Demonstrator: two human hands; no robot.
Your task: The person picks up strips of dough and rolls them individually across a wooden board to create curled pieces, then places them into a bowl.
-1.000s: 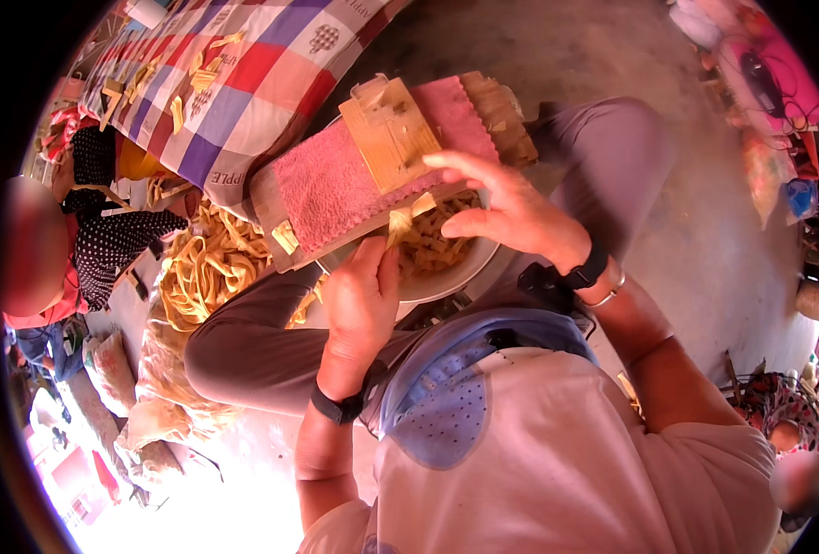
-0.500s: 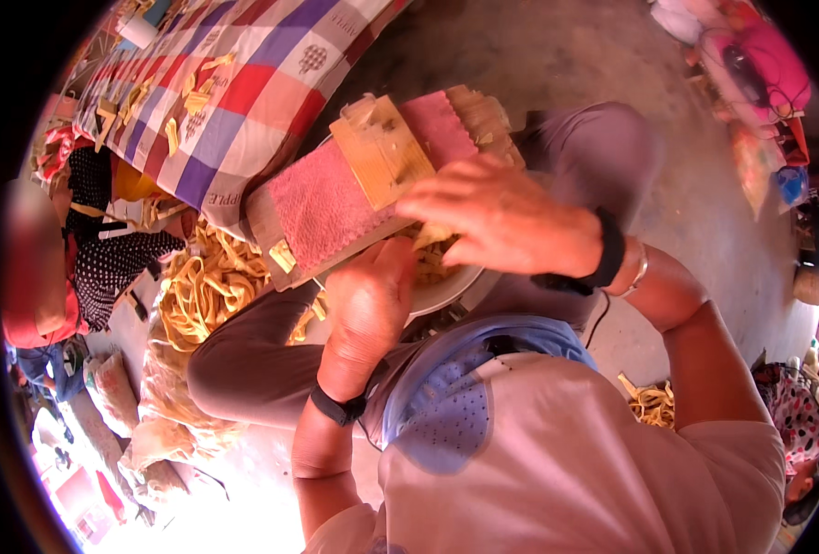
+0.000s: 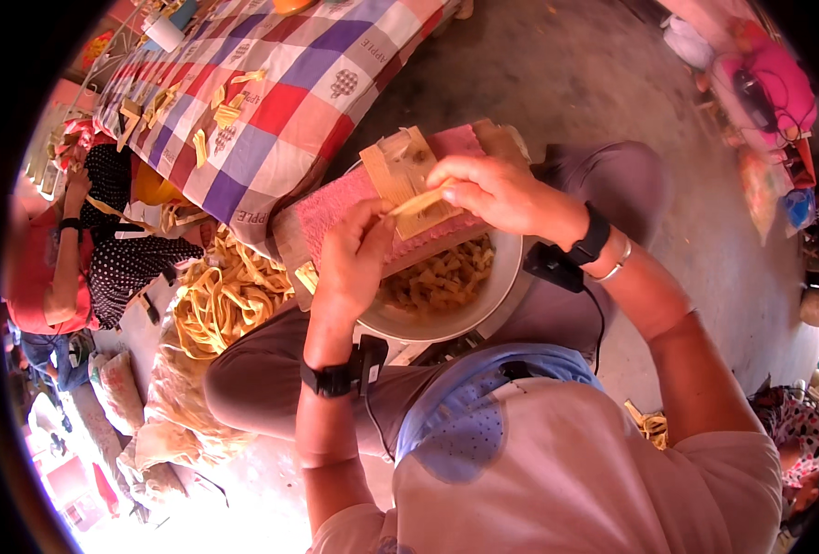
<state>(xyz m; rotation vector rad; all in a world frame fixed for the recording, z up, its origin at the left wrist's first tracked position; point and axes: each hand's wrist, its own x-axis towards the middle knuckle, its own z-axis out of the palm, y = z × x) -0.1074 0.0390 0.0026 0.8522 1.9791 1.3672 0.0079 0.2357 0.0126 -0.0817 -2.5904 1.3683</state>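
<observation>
A short pale yellow strip [image 3: 420,199] stretches between my two hands over a board. My left hand [image 3: 349,254] pinches its left end, and the fingers of my right hand [image 3: 502,194] close on its right end. Beneath it lies a wooden board [image 3: 291,242] covered with pink cloth [image 3: 322,208]. A flat yellowish wooden block [image 3: 398,166] rests on the cloth, partly behind my right fingers. The board spans a round pale basin [image 3: 509,282] in front of my lap, which holds many cut yellow-brown pieces [image 3: 446,277].
A pile of long yellow strips [image 3: 220,309] lies on a sack to my left. Beyond it, a person in red [image 3: 45,268] sits beside a table with a checked cloth [image 3: 280,106], where loose strips lie. Bags and a pink bundle [image 3: 774,78] stand at far right.
My hands have risen from the board's near edge and moved apart, with the strip now showing between them. More of the basin and its pieces has come into view.
</observation>
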